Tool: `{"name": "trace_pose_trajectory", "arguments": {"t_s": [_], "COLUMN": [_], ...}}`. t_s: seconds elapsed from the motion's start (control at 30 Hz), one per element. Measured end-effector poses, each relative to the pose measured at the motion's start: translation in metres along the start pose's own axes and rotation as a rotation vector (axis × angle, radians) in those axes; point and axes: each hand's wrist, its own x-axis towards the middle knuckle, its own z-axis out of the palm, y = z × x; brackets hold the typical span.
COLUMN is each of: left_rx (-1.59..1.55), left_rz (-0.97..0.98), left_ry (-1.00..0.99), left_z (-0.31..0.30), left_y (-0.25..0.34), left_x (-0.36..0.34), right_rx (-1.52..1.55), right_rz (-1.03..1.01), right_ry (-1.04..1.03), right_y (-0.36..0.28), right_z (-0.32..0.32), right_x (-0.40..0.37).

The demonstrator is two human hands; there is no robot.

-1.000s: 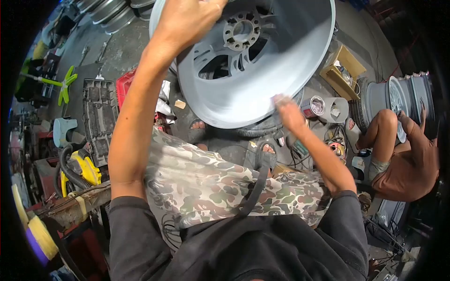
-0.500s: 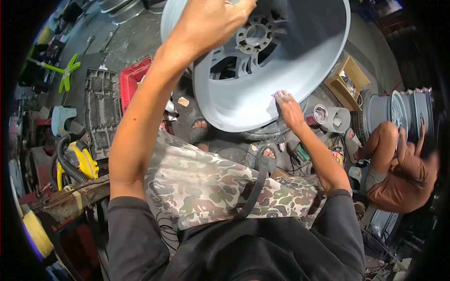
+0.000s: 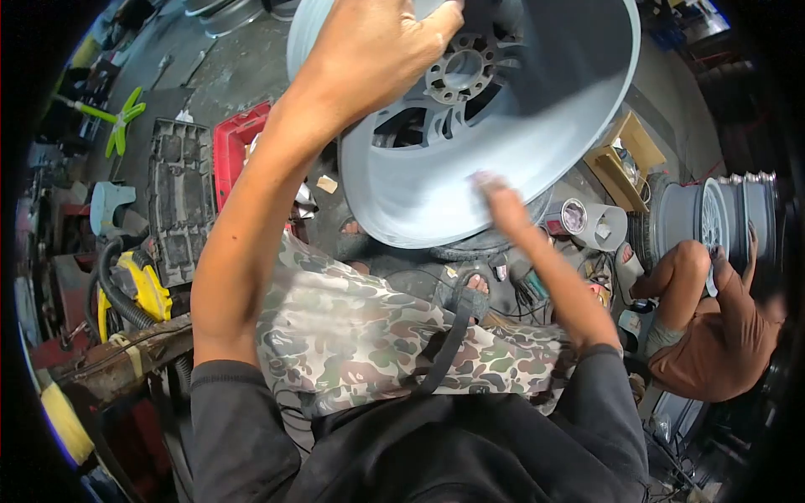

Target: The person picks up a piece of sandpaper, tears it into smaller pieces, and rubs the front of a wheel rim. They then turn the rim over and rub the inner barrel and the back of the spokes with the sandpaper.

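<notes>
A bare grey wheel rim [image 3: 419,197] stands tilted in front of me, its barrel facing up toward me and its hub and spokes deeper inside. My left hand [image 3: 390,46] is closed at the top of the rim, with its fingers partly cut off by the frame edge. Against the lower inner barrel, my right hand [image 3: 503,205] is smeared by motion. A small purple piece of sandpaper [image 3: 480,177] shows at its fingertips. Beneath the rim lies a black tyre [image 3: 474,250].
An open can [image 3: 572,216], a white tub [image 3: 608,226] and a cardboard box [image 3: 629,159] stand right of the rim. A red crate [image 3: 235,151] is on the left. At far right, a person [image 3: 713,344] crouches beside more wheel rims [image 3: 681,210].
My right hand has moved a little left and down the barrel with the purple sandpaper. The rim sits slightly lower in view. My left hand stays at the top.
</notes>
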Motion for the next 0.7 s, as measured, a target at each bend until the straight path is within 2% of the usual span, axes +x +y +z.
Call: {"name": "trace_pose_trajectory", "arguments": {"t_s": [0.03, 0.07, 0.1, 0.13, 0.17, 0.2, 0.23, 0.3, 0.33, 0.37, 0.4, 0.43, 0.47, 0.53, 0.57, 0.6, 0.63, 0.67, 0.7], "left_rx": [0.013, 0.023, 0.025, 0.023, 0.150, 0.276, 0.270, 0.303, 0.301, 0.260, 0.223, 0.287, 0.287, 0.343, 0.328, 0.339, 0.259, 0.176, 0.223], "left_rz": [-0.171, -0.341, -0.302, -0.296, -0.222, -0.152, -0.151, 0.124, 0.126, 0.109, 0.092, -0.014, -0.009, 0.207, 0.373, 0.360, 0.226, 0.093, 0.187], "left_ry": [-0.164, -0.329, -0.222, -0.221, -0.164, -0.104, -0.104, 0.128, 0.113, 0.056, 0.009, -0.018, -0.014, 0.091, 0.190, 0.196, 0.115, 0.034, 0.061], "left_z": [-0.012, -0.019, -0.011, -0.008, -0.004, 0.000, 0.004, 0.014, 0.013, 0.007, 0.002, 0.000, 0.000, 0.000, 0.008, 0.006, 0.003, 0.001, 0.001], "left_y": [0.013, 0.021, 0.022, 0.016, 0.009, 0.005, 0.005, 0.005, 0.000, -0.008, -0.013, -0.004, -0.006, -0.013, -0.008, -0.010, -0.015, -0.018, -0.018], "left_x": [0.006, 0.009, 0.005, 0.003, 0.002, 0.002, 0.001, 0.001, 0.001, 0.002, 0.004, 0.004, 0.006, 0.004, 0.003, 0.000, 0.000, 0.001, 0.002], "right_rx": [-0.237, -0.520, -0.497, -0.481, -0.173, 0.174, 0.264, 0.732, 0.969, 1.095, 1.183, 1.115, 1.041, 0.668, 0.620, 0.285, 0.096, -0.312, -0.457], "right_rz": [0.015, -0.093, -0.094, -0.091, 0.058, 0.148, -0.002, -0.083, 0.048, 0.003, 0.020, -0.021, -0.064, -0.310, 0.026, -0.178, 0.015, -0.100, -0.139], "right_ry": [0.010, 0.096, 0.172, 0.250, -0.001, 0.017, 0.028, 0.273, 0.148, 0.332, 0.402, 0.414, 0.430, 0.323, -0.290, 0.022, -0.057, 0.008, 0.095], "right_y": [0.034, 0.050, 0.050, 0.050, 0.022, -0.018, -0.073, -0.193, -0.234, -0.255, -0.273, -0.271, -0.261, -0.190, -0.122, -0.061, -0.018, 0.031, 0.069], "right_z": [-0.021, -0.038, -0.031, -0.023, -0.014, 0.014, 0.019, -0.013, -0.071, -0.092, -0.118, -0.109, -0.092, -0.033, -0.008, 0.014, -0.004, -0.019, -0.028], "right_x": [0.007, 0.014, 0.017, 0.021, 0.026, 0.030, 0.036, 0.057, 0.062, 0.071, 0.067, 0.061, 0.057, 0.042, 0.037, 0.033, 0.038, 0.050, 0.062]}}
